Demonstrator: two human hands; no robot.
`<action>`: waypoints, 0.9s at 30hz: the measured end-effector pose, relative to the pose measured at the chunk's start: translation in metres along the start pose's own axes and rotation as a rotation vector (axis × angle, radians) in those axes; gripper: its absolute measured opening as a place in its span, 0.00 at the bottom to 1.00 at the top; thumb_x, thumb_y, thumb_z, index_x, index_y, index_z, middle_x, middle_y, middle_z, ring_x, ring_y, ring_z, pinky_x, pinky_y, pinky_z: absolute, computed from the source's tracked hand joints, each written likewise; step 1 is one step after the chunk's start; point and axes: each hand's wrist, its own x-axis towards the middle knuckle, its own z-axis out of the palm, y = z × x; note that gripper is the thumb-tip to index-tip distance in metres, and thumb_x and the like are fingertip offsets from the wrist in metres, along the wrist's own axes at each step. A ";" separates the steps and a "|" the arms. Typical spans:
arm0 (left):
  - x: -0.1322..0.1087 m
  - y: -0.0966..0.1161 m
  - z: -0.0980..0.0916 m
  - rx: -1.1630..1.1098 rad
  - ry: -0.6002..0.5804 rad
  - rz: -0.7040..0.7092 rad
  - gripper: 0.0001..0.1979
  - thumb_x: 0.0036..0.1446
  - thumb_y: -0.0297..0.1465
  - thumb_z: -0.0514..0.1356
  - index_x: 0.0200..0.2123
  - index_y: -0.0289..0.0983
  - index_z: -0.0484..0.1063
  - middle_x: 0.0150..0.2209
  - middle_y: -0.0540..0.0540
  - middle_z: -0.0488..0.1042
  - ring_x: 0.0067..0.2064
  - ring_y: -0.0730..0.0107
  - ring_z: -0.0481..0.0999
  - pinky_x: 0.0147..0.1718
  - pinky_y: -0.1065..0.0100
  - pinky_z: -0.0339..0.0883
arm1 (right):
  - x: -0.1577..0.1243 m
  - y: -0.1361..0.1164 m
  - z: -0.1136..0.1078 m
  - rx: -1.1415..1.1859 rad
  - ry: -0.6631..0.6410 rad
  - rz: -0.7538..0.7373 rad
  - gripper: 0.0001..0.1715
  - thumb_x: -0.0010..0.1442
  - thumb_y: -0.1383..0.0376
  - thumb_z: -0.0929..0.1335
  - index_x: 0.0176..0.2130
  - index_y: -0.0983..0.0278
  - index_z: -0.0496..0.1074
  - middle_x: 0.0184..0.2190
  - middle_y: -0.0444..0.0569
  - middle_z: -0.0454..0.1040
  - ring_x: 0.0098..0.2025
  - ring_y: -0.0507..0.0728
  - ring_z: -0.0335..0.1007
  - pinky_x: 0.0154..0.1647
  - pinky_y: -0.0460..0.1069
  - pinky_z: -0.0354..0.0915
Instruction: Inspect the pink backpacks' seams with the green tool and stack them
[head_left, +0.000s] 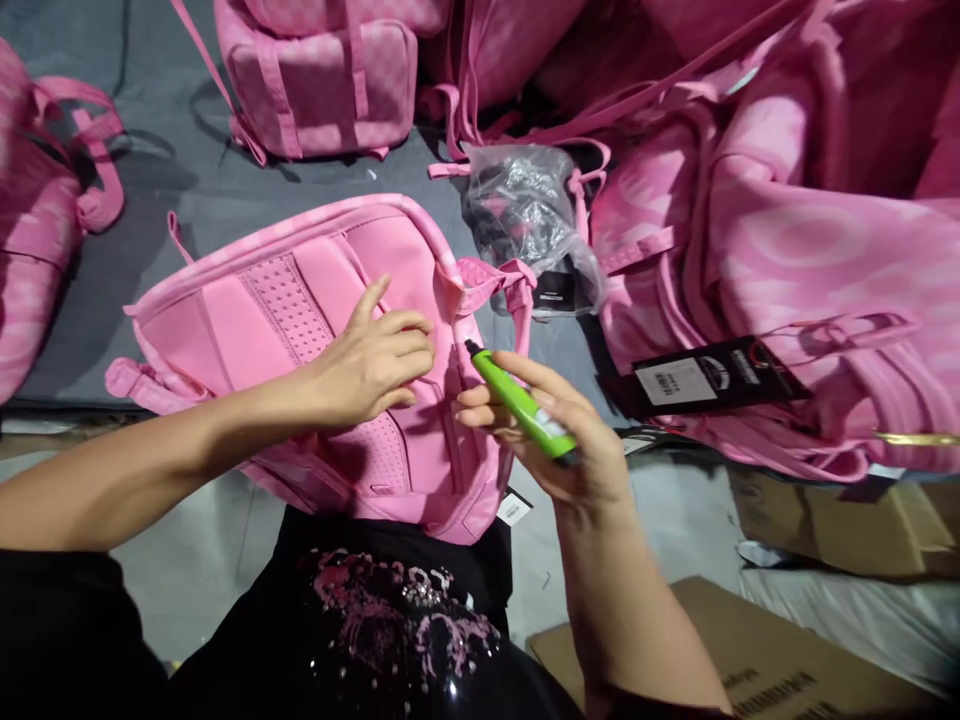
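A pink backpack [386, 245] lies in front of me with its padded, perforated back panel facing up. My left hand [379, 355] rests on that panel, fingers a little bent and apart, with nothing visible in them. In my right hand [570, 430] is a bright green marker-shaped tool [517, 400] with a black tip. The tip points up and left, close to the backpack's right edge, where a knotted pink strap [491, 280] hangs; I cannot tell whether it touches. A white label on a black tag [514, 507] shows below the backpack.
Beyond the backpack lies a clear plastic bag [525, 215] with dark contents on the grey table cover [142, 180]. More pink backpacks [322, 90] stand at the back, left and right. A black hang tag [720, 378] is on the right one. Cardboard boxes [817, 520] are at lower right.
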 end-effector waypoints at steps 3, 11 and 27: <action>-0.004 0.000 0.009 0.071 0.041 0.000 0.06 0.65 0.31 0.58 0.39 0.35 0.74 0.46 0.43 0.78 0.57 0.56 0.71 0.68 0.32 0.41 | 0.000 0.004 -0.001 -0.003 0.030 -0.037 0.24 0.57 0.54 0.75 0.50 0.57 0.71 0.35 0.45 0.83 0.31 0.56 0.81 0.44 0.57 0.78; -0.013 0.008 0.029 0.267 0.234 0.046 0.05 0.64 0.25 0.58 0.35 0.37 0.73 0.49 0.48 0.77 0.60 0.60 0.70 0.71 0.41 0.48 | 0.011 0.036 0.023 -0.504 0.464 -0.420 0.11 0.65 0.55 0.70 0.41 0.60 0.71 0.19 0.39 0.73 0.16 0.50 0.68 0.13 0.45 0.60; -0.011 0.004 0.037 0.261 0.204 -0.005 0.12 0.67 0.26 0.53 0.35 0.39 0.75 0.48 0.48 0.76 0.62 0.61 0.70 0.68 0.41 0.56 | 0.017 0.055 0.014 -0.953 0.470 -0.631 0.08 0.67 0.60 0.68 0.46 0.59 0.70 0.35 0.46 0.77 0.24 0.51 0.73 0.23 0.49 0.70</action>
